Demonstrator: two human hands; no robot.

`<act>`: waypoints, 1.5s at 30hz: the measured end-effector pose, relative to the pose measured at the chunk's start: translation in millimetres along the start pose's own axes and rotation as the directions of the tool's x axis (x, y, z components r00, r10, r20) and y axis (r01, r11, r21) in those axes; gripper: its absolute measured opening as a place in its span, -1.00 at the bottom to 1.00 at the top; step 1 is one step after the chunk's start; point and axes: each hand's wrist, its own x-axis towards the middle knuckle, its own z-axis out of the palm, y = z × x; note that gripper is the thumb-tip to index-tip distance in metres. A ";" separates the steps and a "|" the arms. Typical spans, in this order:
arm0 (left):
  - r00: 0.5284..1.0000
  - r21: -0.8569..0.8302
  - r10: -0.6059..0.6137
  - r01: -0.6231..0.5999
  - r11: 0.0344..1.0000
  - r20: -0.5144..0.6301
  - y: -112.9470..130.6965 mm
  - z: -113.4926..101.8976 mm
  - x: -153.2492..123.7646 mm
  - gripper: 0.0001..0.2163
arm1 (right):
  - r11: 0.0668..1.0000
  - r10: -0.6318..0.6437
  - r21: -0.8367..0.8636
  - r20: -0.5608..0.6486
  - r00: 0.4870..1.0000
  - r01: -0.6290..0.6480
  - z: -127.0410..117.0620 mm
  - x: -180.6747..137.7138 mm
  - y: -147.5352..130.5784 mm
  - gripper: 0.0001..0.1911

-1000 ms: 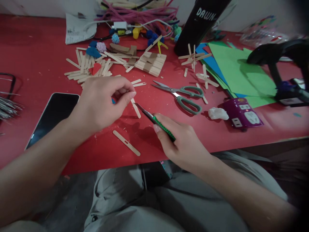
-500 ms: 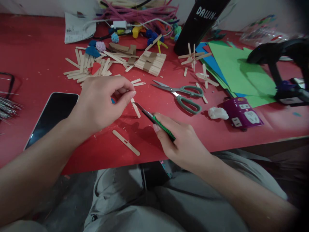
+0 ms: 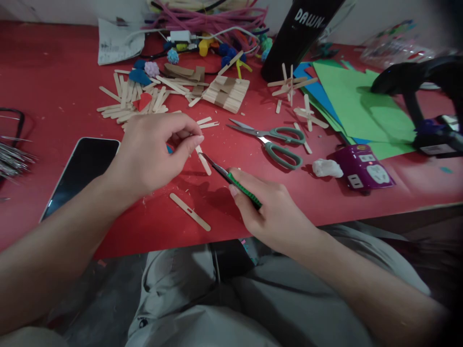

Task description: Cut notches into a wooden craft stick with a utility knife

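Between thumb and fingers, my left hand (image 3: 155,152) pinches the upper end of a wooden craft stick (image 3: 205,164), whose lower end points toward me. My right hand (image 3: 271,207) is wrapped round the green handle of a utility knife (image 3: 243,189). The knife's blade tip is at the middle of the stick; whether it cuts in is too small to tell. Nearer the table's front edge lies another craft stick (image 3: 190,212) with a small slot in its middle. Wood shavings are scattered around my hands.
Scissors (image 3: 269,137) lie beyond my right hand, near a purple power adapter (image 3: 363,166) and crossed sticks (image 3: 289,84). A phone (image 3: 79,173) lies under my left forearm. Behind are a stick pile (image 3: 126,101), a stick bundle (image 3: 227,94), green paper (image 3: 361,101) and a black bottle (image 3: 296,38).
Both hands keep nearly the same pose, with the knife tip still at the stick. The whole view has shifted very slightly.
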 end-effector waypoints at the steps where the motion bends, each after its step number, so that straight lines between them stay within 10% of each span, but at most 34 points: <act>1: 1.000 0.000 -0.004 0.004 1.000 0.003 -0.1 -0.1 0.0 -0.90 | 1.000 0.008 0.005 0.003 1.000 -0.008 0.2 0.1 -0.1 -0.84; 45: 0.999 -0.029 -0.049 0.049 0.998 0.001 -1.5 1.4 0.3 -0.91 | 0.999 0.035 -0.014 0.012 0.999 -0.035 -0.4 0.4 -1.8 -0.83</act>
